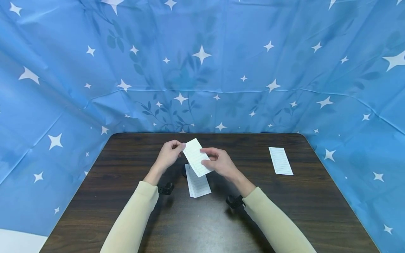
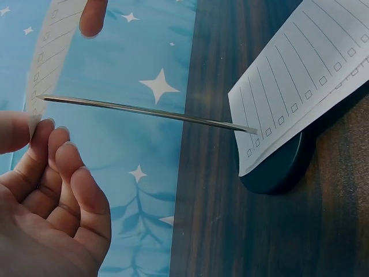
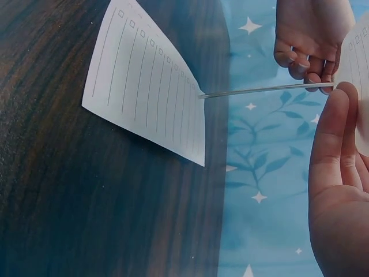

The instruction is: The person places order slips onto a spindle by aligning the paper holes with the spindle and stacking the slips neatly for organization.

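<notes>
White lined slip held up above the dark wood worktop, pinched at its far corner by the left hand and at its near edge by the right hand, just over a small stack of like slips. Probably mid-handling of one sheet off the stack; next, likely a steady two-handed hold. One more slip well apart to the right, blue starred cloth behind.

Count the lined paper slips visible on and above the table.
3 at least: one slip held by both hands, a small stack lying beneath them (sheets uncountable), one slip lying far right.
</notes>
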Demonstrator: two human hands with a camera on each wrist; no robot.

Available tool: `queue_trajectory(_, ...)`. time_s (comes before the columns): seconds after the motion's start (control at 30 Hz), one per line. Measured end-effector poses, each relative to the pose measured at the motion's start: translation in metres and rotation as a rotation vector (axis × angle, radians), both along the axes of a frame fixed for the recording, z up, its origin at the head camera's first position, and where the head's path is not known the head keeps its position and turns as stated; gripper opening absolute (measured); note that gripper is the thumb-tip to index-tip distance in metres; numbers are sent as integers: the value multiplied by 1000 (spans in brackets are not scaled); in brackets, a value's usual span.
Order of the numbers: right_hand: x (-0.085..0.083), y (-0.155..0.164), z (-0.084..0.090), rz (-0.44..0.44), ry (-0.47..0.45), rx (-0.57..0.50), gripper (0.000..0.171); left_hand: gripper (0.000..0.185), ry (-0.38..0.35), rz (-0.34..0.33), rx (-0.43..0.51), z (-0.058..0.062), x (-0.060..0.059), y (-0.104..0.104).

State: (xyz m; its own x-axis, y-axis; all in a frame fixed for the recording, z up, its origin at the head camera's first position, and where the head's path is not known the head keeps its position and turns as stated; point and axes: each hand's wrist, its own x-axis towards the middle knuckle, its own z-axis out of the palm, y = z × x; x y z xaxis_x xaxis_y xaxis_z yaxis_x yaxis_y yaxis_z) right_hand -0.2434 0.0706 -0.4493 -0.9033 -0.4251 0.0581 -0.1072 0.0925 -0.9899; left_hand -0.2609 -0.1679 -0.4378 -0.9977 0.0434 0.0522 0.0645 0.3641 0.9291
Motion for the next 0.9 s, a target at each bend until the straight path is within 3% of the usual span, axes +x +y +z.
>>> queue_trajectory(0.4, 2, -1, -7, -18, -9, 17, 46, 26, 26, -22, -39, -6, 3, 1)
queue_trajectory(0.53, 3, 0, -12, -16, 4, 42, 46, 25, 51, -28, -97, -12, 2, 1)
queue_trajectory(0.9, 5, -1, -23, -3, -8, 81, 45, 26, 2, -13, -140, -30, 2, 0)
